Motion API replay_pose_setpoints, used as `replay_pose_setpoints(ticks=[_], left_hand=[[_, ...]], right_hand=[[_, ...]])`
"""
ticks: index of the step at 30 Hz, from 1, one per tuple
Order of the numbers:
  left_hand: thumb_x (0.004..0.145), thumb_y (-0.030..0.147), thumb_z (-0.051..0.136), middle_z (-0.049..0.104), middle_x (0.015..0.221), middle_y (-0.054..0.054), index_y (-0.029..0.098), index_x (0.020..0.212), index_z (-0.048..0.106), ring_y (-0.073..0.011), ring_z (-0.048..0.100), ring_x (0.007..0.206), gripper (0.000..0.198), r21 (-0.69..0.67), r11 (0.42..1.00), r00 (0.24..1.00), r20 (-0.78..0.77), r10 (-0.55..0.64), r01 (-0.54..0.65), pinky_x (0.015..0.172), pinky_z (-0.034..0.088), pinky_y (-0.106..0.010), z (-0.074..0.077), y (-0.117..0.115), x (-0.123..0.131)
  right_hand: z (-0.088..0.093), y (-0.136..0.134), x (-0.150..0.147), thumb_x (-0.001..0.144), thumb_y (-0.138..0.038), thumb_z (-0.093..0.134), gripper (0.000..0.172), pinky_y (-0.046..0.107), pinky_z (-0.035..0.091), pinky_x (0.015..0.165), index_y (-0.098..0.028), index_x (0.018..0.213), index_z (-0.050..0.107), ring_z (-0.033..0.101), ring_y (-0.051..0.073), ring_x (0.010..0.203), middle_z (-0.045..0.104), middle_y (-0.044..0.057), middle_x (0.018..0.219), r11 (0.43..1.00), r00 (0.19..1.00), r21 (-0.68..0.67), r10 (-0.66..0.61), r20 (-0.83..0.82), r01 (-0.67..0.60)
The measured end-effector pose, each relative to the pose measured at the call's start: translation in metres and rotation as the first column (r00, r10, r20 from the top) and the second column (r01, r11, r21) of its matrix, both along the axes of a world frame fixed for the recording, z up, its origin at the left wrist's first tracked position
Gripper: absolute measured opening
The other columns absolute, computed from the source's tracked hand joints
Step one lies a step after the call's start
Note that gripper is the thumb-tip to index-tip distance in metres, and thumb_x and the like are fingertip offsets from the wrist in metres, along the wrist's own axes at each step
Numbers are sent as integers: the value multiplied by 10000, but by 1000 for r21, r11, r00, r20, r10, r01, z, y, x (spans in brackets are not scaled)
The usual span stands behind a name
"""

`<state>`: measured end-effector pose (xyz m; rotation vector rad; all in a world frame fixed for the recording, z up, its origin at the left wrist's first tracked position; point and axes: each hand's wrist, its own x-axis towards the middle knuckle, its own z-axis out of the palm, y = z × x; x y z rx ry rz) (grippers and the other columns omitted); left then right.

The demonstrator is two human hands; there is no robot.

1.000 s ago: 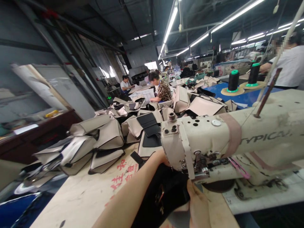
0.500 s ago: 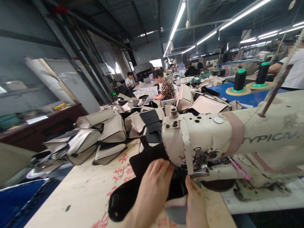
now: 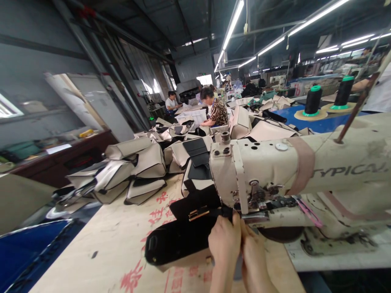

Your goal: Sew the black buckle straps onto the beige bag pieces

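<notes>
A black bag piece [image 3: 183,236] with a gold metal clasp lies on the wooden table [image 3: 122,252], its right end under the head of a cream sewing machine [image 3: 293,171]. My left hand [image 3: 224,242] is closed, pinching the piece's edge just below the needle area. My right hand [image 3: 253,254] presses against the left one with curled fingers on the same edge. Both hands sit directly under the presser foot.
A heap of beige and black bag parts [image 3: 143,167] covers the table behind. Two black thread cones [image 3: 312,101] stand on a blue surface at right. Other people [image 3: 217,110] sit working farther back. A dark shelf [image 3: 61,150] runs along the left wall.
My left hand drew back from beside the machine head to the bag's near edge, meeting my right hand. The black piece turned and now lies flat, stretching left with its clasp showing.
</notes>
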<state>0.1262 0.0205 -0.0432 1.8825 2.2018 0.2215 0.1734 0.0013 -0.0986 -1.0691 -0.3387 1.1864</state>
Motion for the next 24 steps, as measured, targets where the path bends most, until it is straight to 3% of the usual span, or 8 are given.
replay_pose_setpoints(ticks=[4,7,10,16,24], left_hand=[[866,307,340,669,877,-133,152,971,619,-235,633,828,337,-1,984,983,44,-181,181,663,431,-265,-12,5,-14],[889,343,277,684,867,-100,180,900,638,-223,619,908,396,45,987,963,218,-160,154,674,423,-240,-21,8,-21],[888,401,266,687,868,-90,181,900,631,-221,607,946,427,110,988,942,308,-133,104,687,419,-238,-23,10,-21],[884,403,271,692,841,-111,158,930,642,-230,623,904,448,101,986,960,233,-156,135,657,414,-248,-21,13,-19],[885,428,228,685,797,-136,137,787,670,-237,638,806,538,4,995,986,139,-95,96,621,406,-269,-13,11,-14]], right_hand=[[-6,-3,-2,553,-465,713,377,250,453,602,-107,666,676,576,205,695,636,74,656,1000,1000,-31,6,-15,-7],[-8,-6,-6,600,-478,695,435,235,458,622,-102,817,680,579,206,778,647,84,790,997,995,-77,10,-103,-18],[-9,-8,-9,594,-492,706,491,219,457,592,-93,878,668,578,195,762,644,79,797,993,977,-114,6,-212,-31],[-7,-7,-10,599,-500,702,525,201,422,504,-84,916,660,575,181,725,643,86,843,991,972,-132,1,-234,-32],[-1,-4,-5,532,-489,723,470,236,451,584,-95,784,686,575,238,824,648,92,753,997,981,-67,10,-195,-23]])
